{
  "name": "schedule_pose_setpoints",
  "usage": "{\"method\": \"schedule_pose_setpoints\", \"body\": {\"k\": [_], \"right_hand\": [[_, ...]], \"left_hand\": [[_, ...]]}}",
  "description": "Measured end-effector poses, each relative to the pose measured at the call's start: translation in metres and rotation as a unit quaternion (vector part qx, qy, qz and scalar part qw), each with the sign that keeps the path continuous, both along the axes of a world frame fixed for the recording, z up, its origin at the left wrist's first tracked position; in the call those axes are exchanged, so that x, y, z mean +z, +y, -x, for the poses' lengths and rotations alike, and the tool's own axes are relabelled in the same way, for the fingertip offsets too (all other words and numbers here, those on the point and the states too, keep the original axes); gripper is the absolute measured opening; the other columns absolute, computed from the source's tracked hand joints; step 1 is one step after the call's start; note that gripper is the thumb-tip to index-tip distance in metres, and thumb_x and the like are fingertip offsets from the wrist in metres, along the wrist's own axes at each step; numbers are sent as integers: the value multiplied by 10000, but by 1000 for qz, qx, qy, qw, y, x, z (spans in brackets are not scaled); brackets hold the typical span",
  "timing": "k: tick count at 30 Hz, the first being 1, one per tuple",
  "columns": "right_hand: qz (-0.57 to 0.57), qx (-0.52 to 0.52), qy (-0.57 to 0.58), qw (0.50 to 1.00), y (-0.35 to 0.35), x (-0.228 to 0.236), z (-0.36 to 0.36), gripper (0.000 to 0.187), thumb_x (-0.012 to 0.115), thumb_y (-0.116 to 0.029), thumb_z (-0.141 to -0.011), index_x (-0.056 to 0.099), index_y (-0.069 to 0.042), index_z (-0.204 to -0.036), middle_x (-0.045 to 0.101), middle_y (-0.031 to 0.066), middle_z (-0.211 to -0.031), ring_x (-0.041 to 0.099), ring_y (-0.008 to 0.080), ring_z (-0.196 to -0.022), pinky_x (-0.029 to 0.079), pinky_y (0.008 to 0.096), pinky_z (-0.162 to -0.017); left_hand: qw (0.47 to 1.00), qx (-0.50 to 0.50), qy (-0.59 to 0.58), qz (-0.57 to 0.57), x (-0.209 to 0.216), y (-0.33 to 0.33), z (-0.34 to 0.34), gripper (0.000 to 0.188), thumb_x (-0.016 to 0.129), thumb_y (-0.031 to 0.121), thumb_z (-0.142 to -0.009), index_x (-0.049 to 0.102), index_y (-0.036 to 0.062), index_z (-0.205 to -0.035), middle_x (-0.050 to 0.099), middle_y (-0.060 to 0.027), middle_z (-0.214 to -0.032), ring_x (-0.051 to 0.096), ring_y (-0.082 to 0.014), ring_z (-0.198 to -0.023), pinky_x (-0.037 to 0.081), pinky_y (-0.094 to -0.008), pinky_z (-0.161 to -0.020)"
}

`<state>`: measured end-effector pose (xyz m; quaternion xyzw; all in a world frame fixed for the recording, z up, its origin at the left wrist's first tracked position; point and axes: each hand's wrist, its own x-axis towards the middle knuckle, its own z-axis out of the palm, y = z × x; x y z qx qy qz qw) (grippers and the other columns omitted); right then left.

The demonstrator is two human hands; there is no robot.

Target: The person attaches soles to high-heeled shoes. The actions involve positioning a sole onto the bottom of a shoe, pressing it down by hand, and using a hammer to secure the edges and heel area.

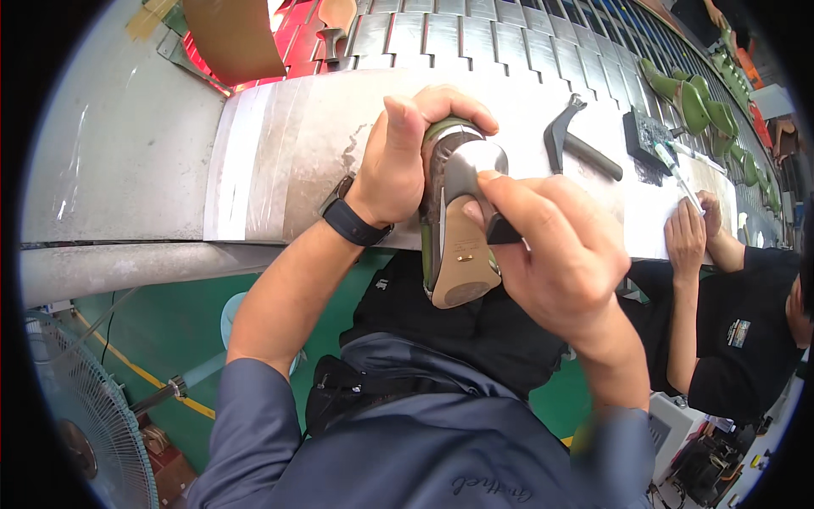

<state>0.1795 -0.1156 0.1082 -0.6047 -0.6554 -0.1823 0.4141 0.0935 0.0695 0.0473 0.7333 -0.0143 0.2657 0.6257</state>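
Observation:
My left hand is wrapped around the far end of a green shoe last, steadying it over the table's near edge. A dark upper runs along the last, and a tan insole board faces up, with a small metal bit near its near end. My right hand grips a tool with a broad, rounded, shiny metal head and a black handle. That head lies against the far part of the last's underside, with my right fingertips on it. What kind of tool it is, I cannot make out.
Black-handled pincers lie on the worktable, right of my hands. Beyond runs a metal slat conveyor with a sole-shaped piece. Green lasts stand at right, near a co-worker's hands. A fan stands lower left.

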Motion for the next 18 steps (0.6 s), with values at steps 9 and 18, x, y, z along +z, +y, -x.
{"method": "schedule_pose_setpoints", "body": {"k": [9, 18], "right_hand": [[-43, 7, -38, 998, 17, -17, 2, 377, 735, 5, -648, 726, 61, -1021, 609, 74, -761, 575, 181, -575, 471, 304, -499], [-36, 12, -31, 999, 22, -22, 3, 385, 731, -5, -649, 710, 64, -1028, 577, 65, -743, 565, 183, -572, 464, 309, -499]], "left_hand": [[1000, 12, -11, -25, 0, 2, 2, 1167, 27, 921, -885, 708, -16, -1028, 685, -124, -1087, 619, -221, -1051, 464, -365, -976], [1000, 23, -2, -20, -2, 2, 3, 1204, 1, 939, -851, 706, -22, -1020, 684, -125, -1062, 618, -226, -1033, 462, -369, -971]]}}
